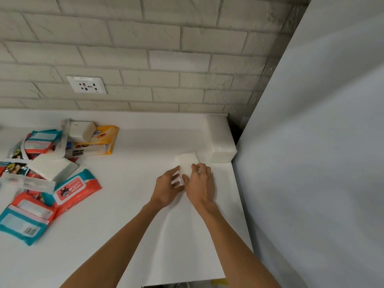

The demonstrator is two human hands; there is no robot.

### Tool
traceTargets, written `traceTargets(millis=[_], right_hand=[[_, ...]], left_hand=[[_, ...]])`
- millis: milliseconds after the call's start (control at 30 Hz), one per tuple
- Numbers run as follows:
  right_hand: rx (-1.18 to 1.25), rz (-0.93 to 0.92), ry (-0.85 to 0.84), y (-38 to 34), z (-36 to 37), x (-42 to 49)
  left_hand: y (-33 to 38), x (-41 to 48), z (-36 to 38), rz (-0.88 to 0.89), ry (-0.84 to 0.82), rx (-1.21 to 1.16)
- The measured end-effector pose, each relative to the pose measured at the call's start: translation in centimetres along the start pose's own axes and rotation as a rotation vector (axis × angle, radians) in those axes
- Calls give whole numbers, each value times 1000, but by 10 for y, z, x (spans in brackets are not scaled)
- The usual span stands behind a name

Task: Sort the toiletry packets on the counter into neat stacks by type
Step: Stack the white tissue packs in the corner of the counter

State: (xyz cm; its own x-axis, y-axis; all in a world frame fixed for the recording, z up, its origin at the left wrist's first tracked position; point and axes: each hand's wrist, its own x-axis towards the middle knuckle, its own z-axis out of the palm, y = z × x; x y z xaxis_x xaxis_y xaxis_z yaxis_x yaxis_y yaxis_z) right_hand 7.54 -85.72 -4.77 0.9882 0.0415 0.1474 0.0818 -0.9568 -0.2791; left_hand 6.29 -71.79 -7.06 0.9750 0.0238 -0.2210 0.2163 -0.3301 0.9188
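Head view: hands meet on the white counter (124, 204).
Left hand (168, 188): fingers curled on the packet's near-left edge.
Right hand (202, 183): grips its near-right side.
White packet (187, 163): plain, lying flat, long axis toward 12 o'clock.
White block (220, 140): just beyond, 1 o'clock.

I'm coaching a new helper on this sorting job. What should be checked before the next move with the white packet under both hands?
1. Grip: ok. Left hand and right hand hold the small white plastic packet at its near end.
2. Destination: ok. The white block-shaped stack stands close behind it.
3. Packet on that stack: not ok, it sits apart, lower.
4. Gap between them: ok, bare white counter.
5. Remaining pile: not ok. Red-and-teal wipes packets lie jumbled on the left.
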Motion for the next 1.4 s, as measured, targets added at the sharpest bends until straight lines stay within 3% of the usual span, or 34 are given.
traceTargets(millis=[167,667,1067,1400], right_hand=[[-1,-57,-62,0,0,32],[-130,-194,-127,-5,15,104],[-237,-213,-142,-8,25,125],[-369,-209,-150,10,57,145]], left_hand=[[11,36,-6,65,29,213],[30,104,-46,367,-102,886],[34,117,-36,279,-89,972],[37,139,-31,332,-142,947]])
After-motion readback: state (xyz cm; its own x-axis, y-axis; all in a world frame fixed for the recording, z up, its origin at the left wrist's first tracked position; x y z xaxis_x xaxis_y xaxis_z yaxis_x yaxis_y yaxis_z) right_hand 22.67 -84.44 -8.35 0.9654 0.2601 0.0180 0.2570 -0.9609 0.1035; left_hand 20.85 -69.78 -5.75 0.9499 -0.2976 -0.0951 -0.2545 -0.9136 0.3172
